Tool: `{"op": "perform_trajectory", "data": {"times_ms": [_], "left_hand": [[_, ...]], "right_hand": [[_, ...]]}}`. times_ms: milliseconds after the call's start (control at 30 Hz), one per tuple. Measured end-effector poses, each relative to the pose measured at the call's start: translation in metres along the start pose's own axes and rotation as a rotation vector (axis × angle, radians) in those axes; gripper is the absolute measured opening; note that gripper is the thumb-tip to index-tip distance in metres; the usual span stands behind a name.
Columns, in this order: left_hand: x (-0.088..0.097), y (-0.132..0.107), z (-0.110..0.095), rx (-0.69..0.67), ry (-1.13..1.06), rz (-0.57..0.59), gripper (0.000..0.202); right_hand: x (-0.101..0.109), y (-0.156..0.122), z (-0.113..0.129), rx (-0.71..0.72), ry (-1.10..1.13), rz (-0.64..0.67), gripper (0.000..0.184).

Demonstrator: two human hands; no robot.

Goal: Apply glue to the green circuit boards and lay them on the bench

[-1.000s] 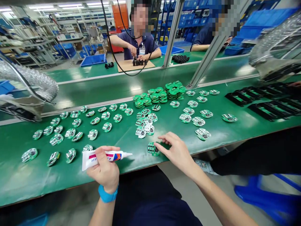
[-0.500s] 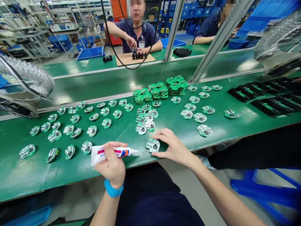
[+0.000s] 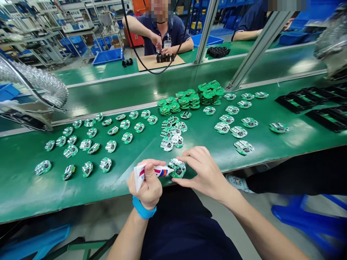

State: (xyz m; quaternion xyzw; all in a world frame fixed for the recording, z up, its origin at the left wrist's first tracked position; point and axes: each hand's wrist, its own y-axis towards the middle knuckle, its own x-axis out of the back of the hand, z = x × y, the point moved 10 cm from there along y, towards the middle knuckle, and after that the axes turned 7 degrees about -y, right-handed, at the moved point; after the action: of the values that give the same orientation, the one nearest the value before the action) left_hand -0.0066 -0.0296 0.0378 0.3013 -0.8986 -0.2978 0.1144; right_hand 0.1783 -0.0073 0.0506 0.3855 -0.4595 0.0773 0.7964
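My left hand, with a blue wristband, grips a white glue tube with a red and blue label. The tube's white nozzle reaches the left edge of a round green circuit board. My right hand holds that board on the green bench mat with its fingertips on the right side. Part of the board's edge is hidden by the nozzle and fingers.
Several round green boards lie in rows on the mat, with stacks behind them. Black trays sit at right. Beyond an aluminium-framed partition, a person works at another bench. Silver ducting hangs at left.
My left hand has moved right with the tube, bringing the nozzle from beside the board to its edge. My right hand has closed in around the board.
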Motion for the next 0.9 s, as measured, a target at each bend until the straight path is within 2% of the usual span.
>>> {"op": "perform_trajectory", "data": {"times_ms": [100, 233, 367, 567, 733, 900], "left_hand": [[0.005, -0.001, -0.004, -0.037, -0.046, -0.036, 0.038], [0.002, 0.000, -0.008, -0.095, 0.011, 0.009, 0.039], [0.006, 0.003, -0.014, -0.169, 0.025, -0.002, 0.034], [0.010, 0.011, -0.019, -0.209, 0.064, -0.045, 0.039], [0.013, 0.012, -0.015, -0.166, 0.019, -0.076, 0.039], [0.000, 0.006, -0.017, -0.121, 0.023, -0.001, 0.042]], "right_hand": [[0.001, 0.001, 0.003, 0.011, -0.006, -0.005, 0.048], [0.002, 0.001, 0.005, 0.016, -0.013, -0.014, 0.049], [0.004, 0.001, 0.007, 0.028, -0.016, -0.025, 0.048], [0.005, 0.000, 0.007, 0.020, -0.007, -0.021, 0.046], [0.005, 0.000, 0.008, 0.023, 0.000, -0.037, 0.045], [0.005, 0.002, 0.012, 0.028, -0.011, -0.035, 0.043]]}}
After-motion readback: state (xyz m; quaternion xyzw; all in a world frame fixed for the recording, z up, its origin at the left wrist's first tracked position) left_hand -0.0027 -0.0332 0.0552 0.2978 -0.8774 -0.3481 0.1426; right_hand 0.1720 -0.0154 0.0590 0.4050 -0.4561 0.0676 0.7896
